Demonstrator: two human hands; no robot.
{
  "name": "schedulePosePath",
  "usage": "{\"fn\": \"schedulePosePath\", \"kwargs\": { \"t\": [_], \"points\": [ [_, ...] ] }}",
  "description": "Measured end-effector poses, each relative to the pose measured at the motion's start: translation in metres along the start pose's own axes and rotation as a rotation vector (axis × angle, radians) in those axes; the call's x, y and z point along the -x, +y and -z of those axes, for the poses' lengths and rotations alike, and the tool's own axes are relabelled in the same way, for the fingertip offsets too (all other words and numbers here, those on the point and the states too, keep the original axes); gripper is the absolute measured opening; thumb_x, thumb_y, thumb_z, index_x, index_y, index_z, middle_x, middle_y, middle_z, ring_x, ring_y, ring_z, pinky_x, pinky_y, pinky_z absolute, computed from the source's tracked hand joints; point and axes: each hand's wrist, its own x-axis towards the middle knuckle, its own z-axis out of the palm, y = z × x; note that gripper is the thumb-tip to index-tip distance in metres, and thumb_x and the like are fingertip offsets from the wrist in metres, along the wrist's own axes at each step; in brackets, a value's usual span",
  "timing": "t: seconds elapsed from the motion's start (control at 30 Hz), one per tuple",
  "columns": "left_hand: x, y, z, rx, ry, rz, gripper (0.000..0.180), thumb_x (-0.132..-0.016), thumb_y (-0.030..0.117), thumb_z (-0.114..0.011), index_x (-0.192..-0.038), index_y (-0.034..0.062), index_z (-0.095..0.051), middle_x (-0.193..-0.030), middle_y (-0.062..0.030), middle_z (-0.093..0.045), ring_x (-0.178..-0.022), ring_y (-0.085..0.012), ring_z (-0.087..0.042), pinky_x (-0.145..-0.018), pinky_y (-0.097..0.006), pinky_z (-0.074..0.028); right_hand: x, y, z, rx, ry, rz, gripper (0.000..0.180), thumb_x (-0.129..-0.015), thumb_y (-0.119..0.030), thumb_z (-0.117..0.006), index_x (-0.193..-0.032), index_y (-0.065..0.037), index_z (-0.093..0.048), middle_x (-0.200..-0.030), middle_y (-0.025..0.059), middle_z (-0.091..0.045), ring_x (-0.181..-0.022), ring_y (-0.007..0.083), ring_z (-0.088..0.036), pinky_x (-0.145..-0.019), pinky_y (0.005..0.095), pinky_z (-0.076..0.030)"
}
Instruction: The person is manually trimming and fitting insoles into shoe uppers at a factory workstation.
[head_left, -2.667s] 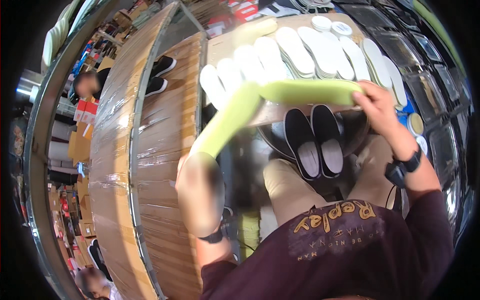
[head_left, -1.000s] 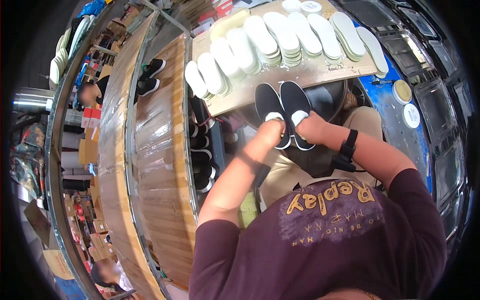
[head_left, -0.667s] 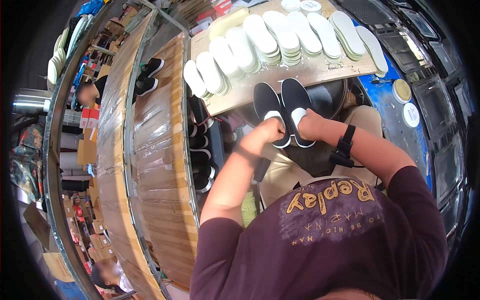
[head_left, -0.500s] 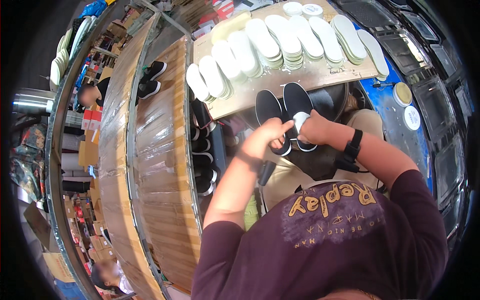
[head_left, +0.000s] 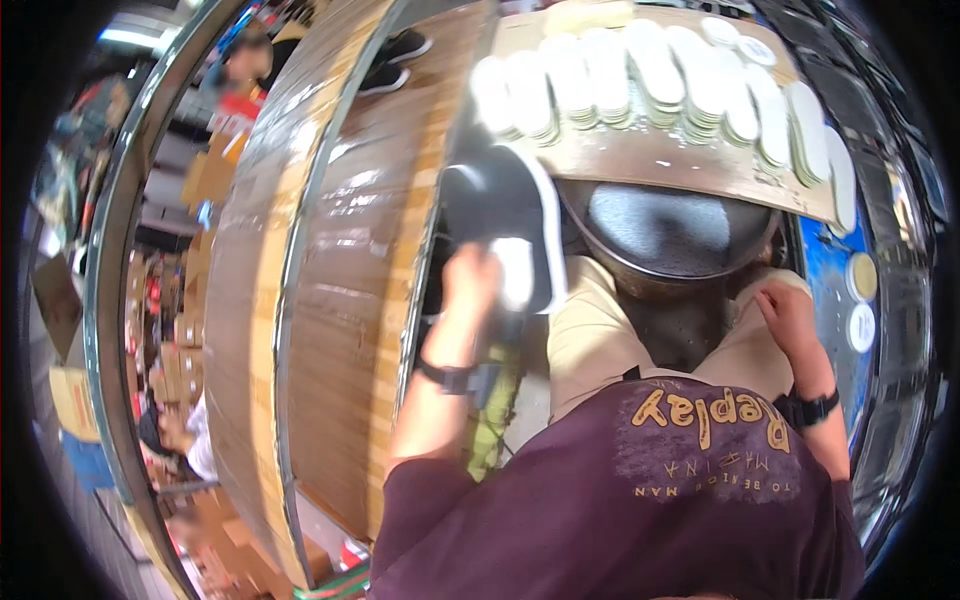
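At the left of the wooden board, my left hand (head_left: 470, 280) is closed around the heel end of black slip-on shoes (head_left: 505, 195) with white sole edges. They are blurred by motion, and I cannot tell clearly how the two overlap. A pale lining patch shows beside my fingers. My right hand (head_left: 788, 312) rests on my right thigh with its fingers curled and nothing visible in them. On the wooden board (head_left: 650, 158) ahead, white insoles (head_left: 655, 65) lie in a row of stacks. Below its near edge sits a round black pan-like surface (head_left: 660, 228).
Plastic-wrapped brown shelves (head_left: 350, 250) stand close on my left, with black shoes (head_left: 395, 62) on one. A blue surface with round lids (head_left: 860, 328) lies to the right, beside dark trays (head_left: 905, 300). Other people (head_left: 245, 65) are beyond the shelves.
My left hand has carried the shoes leftward, away from the front of the board, toward the shelves. The right hand has let go of them and come down onto my thigh. The view has shifted.
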Motion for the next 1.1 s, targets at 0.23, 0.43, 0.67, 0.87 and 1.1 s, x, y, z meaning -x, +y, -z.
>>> {"fn": "schedulePosePath", "kwargs": {
  "t": [0.23,0.43,0.67,0.87,1.1],
  "points": [
    [0.045,-0.166,0.169,-0.444,0.208,0.400,0.032,-0.083,0.015,-0.057,-0.113,0.0049,-0.063,-0.110,-0.0226,-0.064,-0.105,-0.0381,-0.060,-0.092,-0.042,-0.047,0.016,0.015,-0.026,0.046,-0.144,-0.091,0.011,-0.082,-0.015,-0.063,-0.084,-0.005,-0.068,-0.077,0.0168,-0.066,-0.072,0.0356,-0.063,-0.065,0.0430,-0.048],
    [0.059,-0.114,0.182,-0.369,-0.271,0.384,0.060,-0.079,0.054,-0.067,-0.101,-0.0017,-0.068,-0.095,-0.0253,-0.067,-0.095,-0.0364,-0.065,-0.083,-0.040,-0.049,-0.007,-0.017,-0.026,0.009,-0.120,0.052,0.009,-0.080,-0.012,-0.063,-0.083,-0.004,-0.067,-0.078,0.0157,-0.065,-0.073,0.0352,-0.062,-0.066,0.0424,-0.049],
    [0.077,-0.133,0.131,-0.594,0.131,0.488,0.068,-0.064,0.064,-0.074,-0.088,0.0008,-0.069,-0.092,-0.0213,-0.068,-0.087,-0.0355,-0.066,-0.077,-0.042,-0.052,-0.014,-0.044,-0.035,0.022,-0.138,0.157,0.009,-0.080,-0.013,-0.064,-0.082,-0.004,-0.066,-0.079,0.0160,-0.065,-0.076,0.0348,-0.062,-0.067,0.0423,-0.048],
    [0.127,-0.136,0.142,-0.524,0.223,0.424,0.069,-0.063,0.064,-0.074,-0.090,0.0012,-0.068,-0.089,-0.0198,-0.067,-0.085,-0.0361,-0.065,-0.076,-0.042,-0.052,-0.012,-0.046,-0.037,0.059,-0.160,0.127,0.009,-0.079,-0.014,-0.064,-0.081,-0.005,-0.066,-0.077,0.0155,-0.065,-0.074,0.0345,-0.062,-0.066,0.0437,-0.048],
    [0.188,-0.201,0.202,-0.654,0.189,0.755,0.075,-0.069,0.065,-0.067,-0.102,-0.0025,-0.066,-0.100,-0.0255,-0.065,-0.096,-0.0395,-0.063,-0.083,-0.046,-0.049,-0.011,-0.030,-0.035,0.056,-0.176,0.061,0.009,-0.079,-0.014,-0.064,-0.081,-0.006,-0.067,-0.077,0.0150,-0.065,-0.074,0.0346,-0.063,-0.066,0.0436,-0.048]
  ]
}}
